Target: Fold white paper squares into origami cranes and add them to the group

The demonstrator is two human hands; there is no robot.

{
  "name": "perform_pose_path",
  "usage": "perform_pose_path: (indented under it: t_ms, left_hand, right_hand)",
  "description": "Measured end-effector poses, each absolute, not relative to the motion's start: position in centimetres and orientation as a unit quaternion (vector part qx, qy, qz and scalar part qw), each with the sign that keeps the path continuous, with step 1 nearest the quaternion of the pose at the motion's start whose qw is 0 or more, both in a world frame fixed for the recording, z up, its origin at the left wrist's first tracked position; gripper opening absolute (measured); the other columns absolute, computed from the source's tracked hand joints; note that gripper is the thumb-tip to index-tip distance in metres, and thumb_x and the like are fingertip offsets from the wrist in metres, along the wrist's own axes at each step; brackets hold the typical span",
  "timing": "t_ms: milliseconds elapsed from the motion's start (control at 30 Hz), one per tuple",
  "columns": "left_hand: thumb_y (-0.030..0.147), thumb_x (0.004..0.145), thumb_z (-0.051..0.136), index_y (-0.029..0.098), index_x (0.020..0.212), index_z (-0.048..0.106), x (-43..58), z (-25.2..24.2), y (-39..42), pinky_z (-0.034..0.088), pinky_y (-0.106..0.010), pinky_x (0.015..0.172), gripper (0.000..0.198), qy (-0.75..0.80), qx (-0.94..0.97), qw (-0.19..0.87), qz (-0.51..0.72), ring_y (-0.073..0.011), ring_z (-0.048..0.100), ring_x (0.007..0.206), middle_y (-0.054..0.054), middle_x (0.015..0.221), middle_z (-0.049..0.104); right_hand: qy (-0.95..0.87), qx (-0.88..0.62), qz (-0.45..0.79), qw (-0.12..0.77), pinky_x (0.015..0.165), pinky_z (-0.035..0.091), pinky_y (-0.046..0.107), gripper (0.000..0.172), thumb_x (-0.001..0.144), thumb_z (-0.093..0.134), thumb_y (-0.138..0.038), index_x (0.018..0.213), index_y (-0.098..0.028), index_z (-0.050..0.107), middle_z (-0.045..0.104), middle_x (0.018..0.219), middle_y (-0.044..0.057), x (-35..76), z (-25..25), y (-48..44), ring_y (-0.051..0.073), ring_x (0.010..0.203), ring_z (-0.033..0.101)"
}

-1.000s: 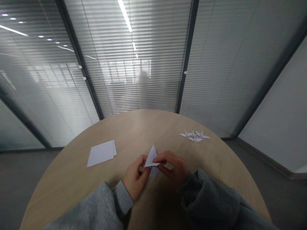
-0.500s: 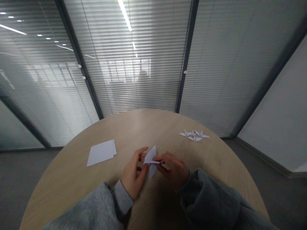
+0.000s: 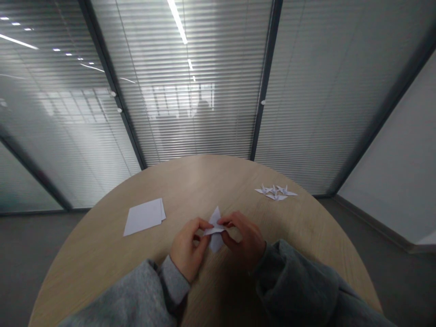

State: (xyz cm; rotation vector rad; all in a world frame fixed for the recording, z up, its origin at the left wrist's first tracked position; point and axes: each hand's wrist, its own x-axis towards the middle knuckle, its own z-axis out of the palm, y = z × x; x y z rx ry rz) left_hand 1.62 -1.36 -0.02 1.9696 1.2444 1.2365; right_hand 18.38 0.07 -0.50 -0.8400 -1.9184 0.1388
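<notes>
Between my hands I hold a folded white paper piece [image 3: 215, 229], pointed at the top and bottom, just above the middle of the round table. My left hand [image 3: 187, 242] pinches its left flap with the fingertips. My right hand [image 3: 242, 238] grips its right flap from the other side. A small stack of white paper squares [image 3: 143, 217] lies to the left of my hands. Several folded paper cranes [image 3: 275, 192] lie together at the far right, out of reach of my fingers.
The round wooden table [image 3: 190, 179] ends in a curved edge, with grey floor beyond it. Glass partitions with slatted blinds [image 3: 194, 127] stand behind the table. A blurred figure of a person [image 3: 203, 111] shows through the blinds.
My left hand's fingers have closed from spread apart onto the paper's left flap. Both hands have drawn slightly closer together around the folded piece.
</notes>
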Motion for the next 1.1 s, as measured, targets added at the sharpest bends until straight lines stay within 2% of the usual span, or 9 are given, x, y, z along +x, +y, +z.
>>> perform_pose_path:
  t_ms: [167,333,600,800,1000,1100]
  left_hand:
    - [0.015,0.077,0.049,0.019,0.112,0.05,1.64,0.01,-1.33,0.052,-0.029,0.062,0.035,0.458,0.718,0.289,0.438,-0.0189,0.064,0.076,-0.006,0.089,0.069]
    - [0.018,0.078,0.049,0.018,0.086,0.061,1.57,-0.19,-1.05,0.051,-0.029,0.062,0.014,0.485,0.738,0.243,0.401,-0.0193,0.061,0.076,-0.007,0.084,0.066]
    - [0.026,0.082,0.049,0.018,0.077,0.059,1.56,-0.49,-0.97,0.048,-0.027,0.057,0.015,0.498,0.741,0.235,0.384,-0.0164,0.058,0.065,-0.004,0.076,0.062]
    - [0.028,0.084,0.048,0.018,0.076,0.058,1.61,-0.59,-0.92,0.046,-0.025,0.056,0.016,0.505,0.741,0.236,0.375,-0.0159,0.058,0.064,-0.004,0.075,0.062]
    - [0.035,0.085,0.048,0.019,0.094,0.058,1.96,-0.18,-1.19,0.045,-0.023,0.051,0.021,0.491,0.731,0.289,0.377,-0.0148,0.057,0.061,-0.001,0.074,0.063]
    - [0.037,0.084,0.05,0.018,0.095,0.057,2.05,-0.49,-1.08,0.044,-0.022,0.049,0.023,0.488,0.718,0.305,0.392,-0.015,0.056,0.061,-0.001,0.07,0.06]
  right_hand:
    - [-0.785,-0.355,0.085,0.5,0.065,0.05,0.029,0.014,0.077,0.049,-0.014,0.088,-0.021,0.053,0.062,0.08,0.003,18.36,-0.61,0.02,0.017,0.073,0.059]
    - [-0.786,-0.358,0.093,0.496,0.065,0.049,0.028,0.012,0.078,0.049,-0.014,0.087,-0.021,0.051,0.062,0.079,0.003,18.27,-0.68,-0.02,0.016,0.072,0.059]
    - [-0.796,-0.365,0.068,0.478,0.063,0.046,0.027,0.007,0.081,0.051,-0.015,0.079,-0.021,0.052,0.061,0.073,0.002,18.22,-0.89,0.05,0.016,0.069,0.057]
    - [-0.79,-0.38,0.081,0.473,0.063,0.046,0.027,0.007,0.084,0.051,-0.021,0.079,-0.02,0.053,0.061,0.072,0.002,18.23,-0.9,0.09,0.016,0.068,0.058]
    - [-0.762,-0.418,0.131,0.477,0.061,0.05,0.027,0.009,0.084,0.05,-0.025,0.078,-0.02,0.054,0.062,0.07,0.001,18.28,-0.65,0.14,0.015,0.064,0.06]
    - [-0.731,-0.437,0.19,0.489,0.059,0.051,0.025,0.011,0.084,0.049,-0.028,0.078,-0.02,0.053,0.062,0.069,0.0,18.3,-0.54,0.22,0.013,0.06,0.06]
